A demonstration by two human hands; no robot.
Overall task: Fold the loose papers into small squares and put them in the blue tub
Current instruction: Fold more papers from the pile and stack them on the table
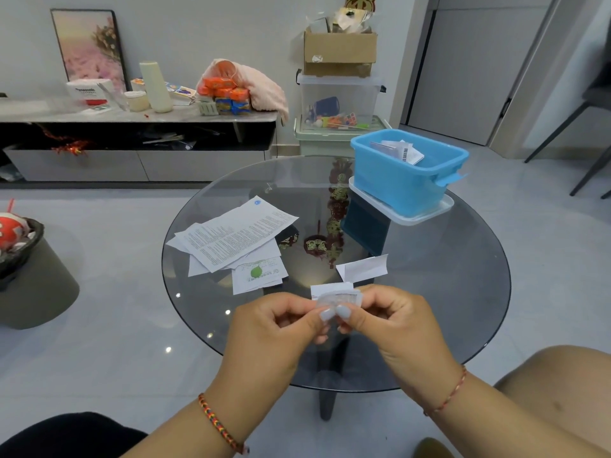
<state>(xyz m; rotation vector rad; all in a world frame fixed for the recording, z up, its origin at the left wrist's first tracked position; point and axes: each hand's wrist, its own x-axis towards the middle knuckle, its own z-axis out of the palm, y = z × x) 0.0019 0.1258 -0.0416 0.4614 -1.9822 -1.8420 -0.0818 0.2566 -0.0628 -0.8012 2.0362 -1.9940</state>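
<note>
Head view, looking down over a round glass surface (463, 292). Left hand (281, 328) and right hand (390, 322) raised together above the near edge, thumbs side by side, both pinching one small folded paper (337, 297) between thumbs and fingertips (paper slightly blurred, print not readable). Braided bracelet (218, 424) on the left wrist, thin red cord (449, 395) on the right. Just beyond the fingers, a partly folded white slip (363, 268) lying on the glass. Farther left, a loose pile of printed sheets (234, 239) fanned out flat, a smaller leaflet with a green mark (258, 276) sticking out at the pile's near edge. At the far right of the surface, the blue tub (396, 186) standing upright on a white lid (413, 219), several folded papers (400, 152) already inside. Well apart on the floor at the left, a dark bin (33, 279). Behind, a low cabinet (132, 117) cluttered with odds and ends, plus stacked storage boxes (337, 94).
</note>
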